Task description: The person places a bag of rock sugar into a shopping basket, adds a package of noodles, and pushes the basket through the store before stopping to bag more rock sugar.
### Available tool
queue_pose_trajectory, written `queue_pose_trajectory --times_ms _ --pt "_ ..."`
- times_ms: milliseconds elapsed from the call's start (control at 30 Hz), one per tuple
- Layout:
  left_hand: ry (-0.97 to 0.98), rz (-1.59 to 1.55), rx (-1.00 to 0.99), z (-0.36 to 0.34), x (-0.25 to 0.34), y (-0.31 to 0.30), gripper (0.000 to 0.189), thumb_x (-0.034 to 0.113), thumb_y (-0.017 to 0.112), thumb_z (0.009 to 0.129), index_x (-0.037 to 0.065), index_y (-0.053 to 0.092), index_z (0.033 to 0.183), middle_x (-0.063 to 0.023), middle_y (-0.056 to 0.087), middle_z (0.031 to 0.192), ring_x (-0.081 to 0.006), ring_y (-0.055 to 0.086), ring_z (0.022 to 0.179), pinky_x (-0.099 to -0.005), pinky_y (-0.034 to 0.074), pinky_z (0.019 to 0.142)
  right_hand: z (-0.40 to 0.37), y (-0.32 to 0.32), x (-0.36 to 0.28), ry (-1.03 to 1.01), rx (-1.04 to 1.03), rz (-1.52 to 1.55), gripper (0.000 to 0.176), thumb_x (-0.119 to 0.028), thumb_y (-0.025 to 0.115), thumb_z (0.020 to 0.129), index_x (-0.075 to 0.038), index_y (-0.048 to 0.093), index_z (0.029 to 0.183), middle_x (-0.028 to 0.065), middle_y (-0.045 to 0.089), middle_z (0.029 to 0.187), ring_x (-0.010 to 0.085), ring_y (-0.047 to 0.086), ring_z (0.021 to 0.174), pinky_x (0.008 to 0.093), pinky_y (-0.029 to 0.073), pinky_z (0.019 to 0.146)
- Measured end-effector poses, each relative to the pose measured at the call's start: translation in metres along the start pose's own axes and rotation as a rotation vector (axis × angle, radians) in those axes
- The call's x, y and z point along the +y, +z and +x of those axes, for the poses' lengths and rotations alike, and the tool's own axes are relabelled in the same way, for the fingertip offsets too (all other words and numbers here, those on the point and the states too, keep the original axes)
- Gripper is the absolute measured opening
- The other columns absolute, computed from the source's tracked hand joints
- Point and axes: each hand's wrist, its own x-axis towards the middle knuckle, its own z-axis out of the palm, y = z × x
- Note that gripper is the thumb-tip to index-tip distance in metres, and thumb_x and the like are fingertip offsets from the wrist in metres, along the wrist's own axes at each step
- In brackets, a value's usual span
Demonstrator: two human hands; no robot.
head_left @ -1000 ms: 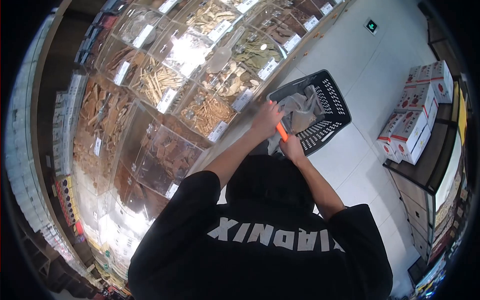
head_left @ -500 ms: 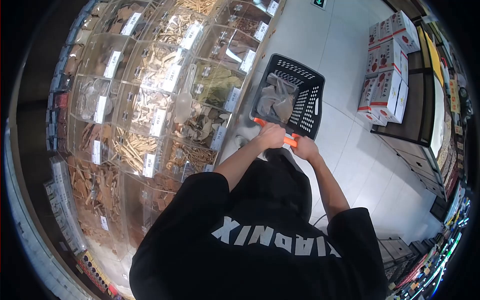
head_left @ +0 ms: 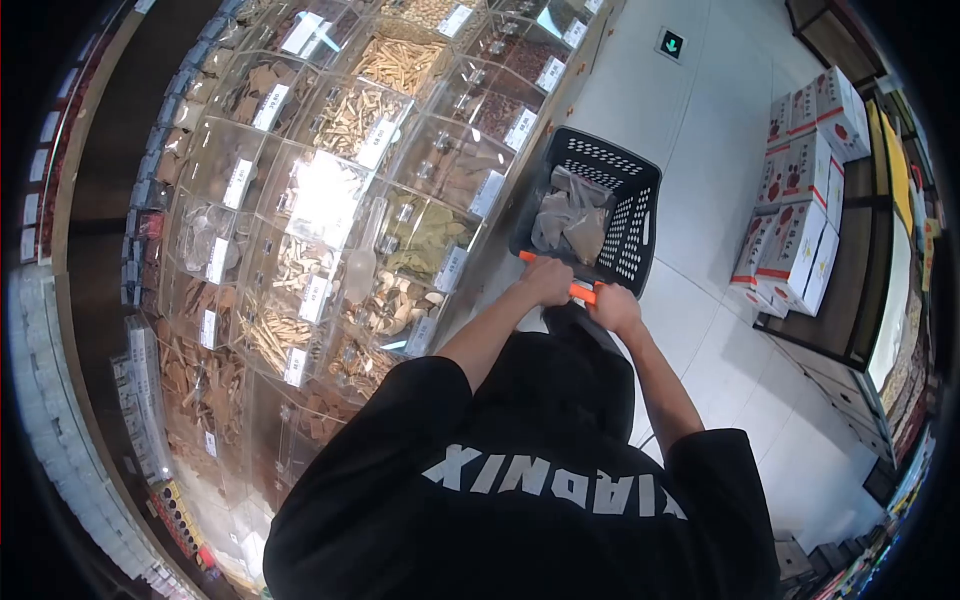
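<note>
Left hand (head_left: pixel 547 280) wrapped around an orange handle (head_left: pixel 583 292), back of the hand up. Right hand (head_left: pixel 615 308) grips the same bar farther along, a short stretch of orange showing between the two. A bit of the handle juts out past the left hand.

Just beyond both hands: a dark basket (head_left: pixel 633 238) with perforated walls, sitting low near the pale tiled floor (head_left: pixel 690 255). Inside it, clear plastic bags (head_left: pixel 572 222) with brownish contents, too crumpled to identify.

Nearer than the hands: bare forearms running back to a black shirt (head_left: pixel 520 555) with white lettering.

Left of the left hand: rows of clear bins of dried goods, including green leaves (head_left: pixel 425 238) and pale slices (head_left: pixel 395 303), white price labels along the edges. A translucent scoop (head_left: pixel 361 272) lies among them.

Right of the right hand, well apart: white-and-red cartons (head_left: pixel 800 180) stacked on a dark shelf (head_left: pixel 850 265). Far ahead of the hands, a green arrow sign (head_left: pixel 670 44).
</note>
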Motion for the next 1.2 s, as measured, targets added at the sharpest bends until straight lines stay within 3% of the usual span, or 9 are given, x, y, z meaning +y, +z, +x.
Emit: queue_pose_trajectory --times_ms 67,233,433,867,967,1067,1133,1167,1200 --pt "-0.023 0.005 -0.021 0.020 -0.003 -0.013 0.023 0.023 0.067 0.073 0.005 0.077 0.084 -0.0185 0.074 0.085 -0.0338 0.073 0.084 -0.0452 0.056 0.079 0.012 -0.017 0.007 0.028 -0.017 0.016 0.025 -0.030 0.065 0.083 -0.008 0.074 0.090 0.0182 0.073 0.090 0.0367 0.071 0.088 0.0484 0.057 0.082" --pt "-0.067 -0.022 0.118 0.060 -0.012 -0.032 0.021 0.027 0.069 0.071 0.008 0.076 0.077 -0.0159 0.072 0.077 -0.0339 0.072 0.079 -0.0460 0.056 0.073 0.059 -0.033 0.040 -0.022 0.022 0.012 0.028 -0.030 0.066 0.084 -0.004 0.073 0.090 0.0207 0.072 0.086 0.0397 0.071 0.079 0.0486 0.058 0.078" --pt "-0.055 -0.015 0.173 0.109 -0.034 -0.067 0.018 0.024 0.071 0.069 0.009 0.077 0.078 -0.0164 0.072 0.079 -0.0337 0.072 0.080 -0.0445 0.057 0.074 0.105 -0.070 0.052 0.038 0.005 0.044 0.029 -0.030 0.064 0.085 -0.004 0.073 0.092 0.0226 0.072 0.090 0.0399 0.071 0.083 0.0488 0.057 0.080" --pt "0.013 0.013 0.121 0.221 -0.075 -0.166 0.021 0.023 0.070 0.070 0.006 0.076 0.081 -0.0172 0.073 0.080 -0.0345 0.073 0.081 -0.0447 0.057 0.074 0.209 -0.143 0.091 0.160 0.076 0.078 0.027 -0.025 0.061 0.085 -0.002 0.071 0.094 0.0253 0.070 0.086 0.0431 0.069 0.084 0.0514 0.056 0.080" --pt "0.066 0.034 0.073 0.253 -0.085 -0.190 0.021 0.023 0.070 0.069 0.006 0.076 0.081 -0.0162 0.073 0.080 -0.0345 0.072 0.082 -0.0449 0.055 0.081 0.231 -0.164 0.098 0.197 0.087 0.053 0.028 -0.028 0.062 0.085 -0.003 0.073 0.093 0.0250 0.071 0.089 0.0422 0.070 0.084 0.0503 0.057 0.080" --pt "0.081 -0.020 0.119 0.277 -0.094 -0.201 0.026 0.017 0.070 0.069 0.005 0.074 0.091 -0.0169 0.072 0.099 -0.0349 0.067 0.102 -0.0451 0.050 0.093 0.253 -0.180 0.103 0.233 0.115 0.071 0.029 -0.027 0.063 0.086 -0.001 0.072 0.093 0.0252 0.071 0.089 0.0420 0.070 0.086 0.0497 0.057 0.081" --pt "0.043 -0.142 0.349 0.281 -0.092 -0.211 0.046 0.010 0.071 0.070 0.003 0.065 0.115 -0.0198 0.059 0.131 -0.0366 0.056 0.122 -0.0451 0.045 0.101 0.265 -0.186 0.107 0.275 0.168 0.119 0.029 -0.027 0.063 0.086 -0.001 0.072 0.092 0.0251 0.071 0.088 0.0423 0.070 0.086 0.0499 0.057 0.081" --pt "0.041 -0.141 0.350 0.286 -0.093 -0.211 0.046 0.010 0.071 0.070 0.003 0.065 0.115 -0.0198 0.059 0.131 -0.0366 0.056 0.122 -0.0451 0.045 0.101 0.270 -0.190 0.107 0.300 0.183 0.132 0.030 -0.028 0.063 0.086 0.000 0.073 0.092 0.0257 0.071 0.087 0.0432 0.070 0.084 0.0507 0.057 0.079" --pt "-0.022 -0.207 0.450 0.290 -0.094 -0.209 0.059 0.007 0.071 0.071 0.004 0.054 0.128 -0.0205 0.050 0.139 -0.0388 0.050 0.127 -0.0463 0.044 0.102 0.276 -0.193 0.107 0.296 0.180 0.133 0.030 -0.028 0.063 0.086 0.000 0.073 0.092 0.0257 0.071 0.087 0.0432 0.070 0.084 0.0507 0.057 0.079"
